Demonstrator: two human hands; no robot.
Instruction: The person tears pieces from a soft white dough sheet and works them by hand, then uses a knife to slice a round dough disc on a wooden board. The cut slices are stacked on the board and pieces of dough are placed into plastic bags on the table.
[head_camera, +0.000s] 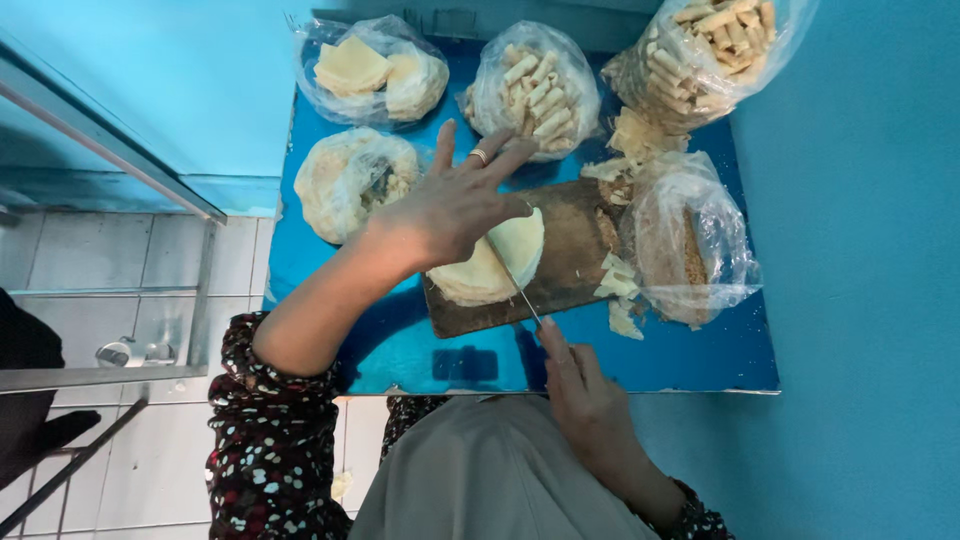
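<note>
Head view: knife (512, 277) partway through a stack of round wrappers (490, 265) on the board (565, 250).
Left hand (455, 205) spread flat on the stack, right hand (585, 395) gripping the knife; trimmings (620, 285) and filled bags (530, 85) lie around.

The cutting board (560, 255) is worn, matt brown wood; the knife blade (515, 285) is thin bright metal. Clear, crinkled glossy plastic bags (690, 235) sit on a smooth, shiny blue tabletop (700, 360).

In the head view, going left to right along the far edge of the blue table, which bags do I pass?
Bag of flat square sheets → bag of rolled sticks → larger bag of rolled sticks, all on the blue table.
</note>
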